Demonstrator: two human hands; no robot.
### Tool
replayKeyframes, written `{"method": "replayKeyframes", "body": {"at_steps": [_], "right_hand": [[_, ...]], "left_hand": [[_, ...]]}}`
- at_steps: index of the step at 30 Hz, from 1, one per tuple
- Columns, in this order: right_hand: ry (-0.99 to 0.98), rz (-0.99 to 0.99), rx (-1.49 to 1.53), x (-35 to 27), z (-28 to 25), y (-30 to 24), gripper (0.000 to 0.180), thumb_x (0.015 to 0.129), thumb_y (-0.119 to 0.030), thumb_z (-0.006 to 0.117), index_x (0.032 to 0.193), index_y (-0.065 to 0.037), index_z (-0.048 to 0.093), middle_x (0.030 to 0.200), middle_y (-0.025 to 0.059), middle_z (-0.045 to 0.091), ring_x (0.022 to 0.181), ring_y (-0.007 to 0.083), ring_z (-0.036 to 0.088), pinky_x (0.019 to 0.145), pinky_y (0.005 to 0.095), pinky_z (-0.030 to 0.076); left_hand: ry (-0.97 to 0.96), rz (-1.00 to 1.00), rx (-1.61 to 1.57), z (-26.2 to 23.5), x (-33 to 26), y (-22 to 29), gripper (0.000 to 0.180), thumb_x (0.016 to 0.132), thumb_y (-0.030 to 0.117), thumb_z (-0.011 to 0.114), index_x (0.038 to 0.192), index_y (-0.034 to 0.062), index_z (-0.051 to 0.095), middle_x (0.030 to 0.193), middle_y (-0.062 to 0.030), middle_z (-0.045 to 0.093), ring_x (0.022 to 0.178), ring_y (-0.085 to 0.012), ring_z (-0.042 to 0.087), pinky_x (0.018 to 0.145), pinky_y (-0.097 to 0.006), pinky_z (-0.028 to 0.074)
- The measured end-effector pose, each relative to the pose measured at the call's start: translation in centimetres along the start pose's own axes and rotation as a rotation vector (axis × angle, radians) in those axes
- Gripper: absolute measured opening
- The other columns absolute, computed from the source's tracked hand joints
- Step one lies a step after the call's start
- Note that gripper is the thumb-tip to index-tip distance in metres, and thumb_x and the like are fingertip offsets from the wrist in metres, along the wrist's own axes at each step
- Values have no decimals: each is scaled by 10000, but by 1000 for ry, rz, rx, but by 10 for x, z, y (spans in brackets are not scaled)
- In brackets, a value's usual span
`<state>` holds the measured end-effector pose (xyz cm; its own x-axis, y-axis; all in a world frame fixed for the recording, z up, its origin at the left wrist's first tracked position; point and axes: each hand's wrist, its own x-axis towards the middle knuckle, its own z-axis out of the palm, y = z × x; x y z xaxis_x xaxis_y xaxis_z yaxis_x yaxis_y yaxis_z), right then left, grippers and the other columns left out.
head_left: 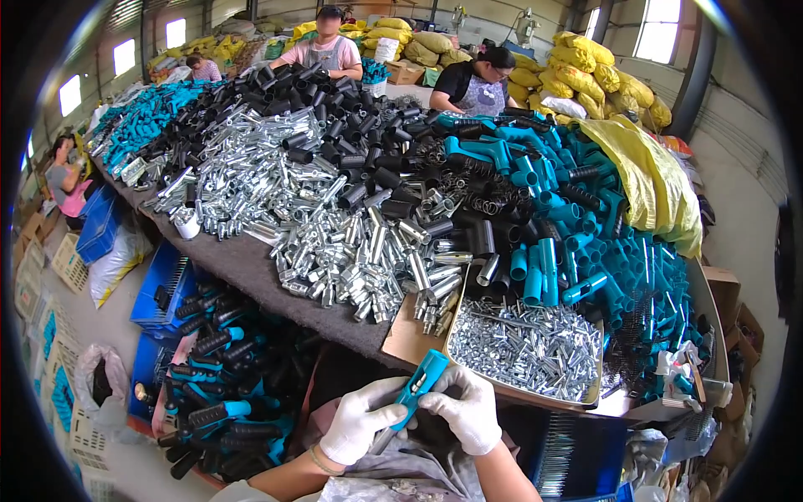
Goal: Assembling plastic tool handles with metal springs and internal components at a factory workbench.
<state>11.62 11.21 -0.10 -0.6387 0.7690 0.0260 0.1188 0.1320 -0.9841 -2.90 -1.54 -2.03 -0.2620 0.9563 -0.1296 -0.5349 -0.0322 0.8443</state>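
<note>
Both my hands wear white gloves and meet below the table's front edge. My left hand (361,419) and my right hand (465,410) together grip one teal plastic handle part (420,381), tilted up to the right, with a dark piece below it. Just beyond my hands a cardboard tray (456,322) holds many small silver metal pins (525,345). Behind it lie heaps of teal tubes (552,259), black sleeves (368,180) and shiny metal tubes (351,243).
The long dark table (242,268) is piled with parts. Finished black-and-teal handles (219,381) fill blue crates at lower left. A yellow sack (648,180) lies at the right. Other people work at the far end and at the left; yellow bags are stacked behind.
</note>
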Motion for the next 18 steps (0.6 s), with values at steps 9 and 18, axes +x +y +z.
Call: {"method": "replayKeyframes", "body": {"at_steps": [9, 18], "right_hand": [[-312, 129, 330, 22, 7, -19, 354, 849, -137, 791, 1112, -1, 597, 992, 48, 665, 910, 121, 621, 855, 289, 518], [-432, -3, -101, 51, 22, -38, 304, 943, -226, 691, 1141, -8, 613, 1011, 78, 681, 937, 139, 625, 875, 319, 511]], "left_hand": [[-109, -62, -253, -17, 6, -2, 538, 930, 137, 673, 1372, -99, 475, 1038, -149, 657, 827, -214, 668, 666, -304, 554], [-22, 10, -301, -29, 9, 11, 581, 929, 112, 672, 1409, -100, 424, 1085, -159, 649, 839, -219, 664, 676, -314, 563]]}}
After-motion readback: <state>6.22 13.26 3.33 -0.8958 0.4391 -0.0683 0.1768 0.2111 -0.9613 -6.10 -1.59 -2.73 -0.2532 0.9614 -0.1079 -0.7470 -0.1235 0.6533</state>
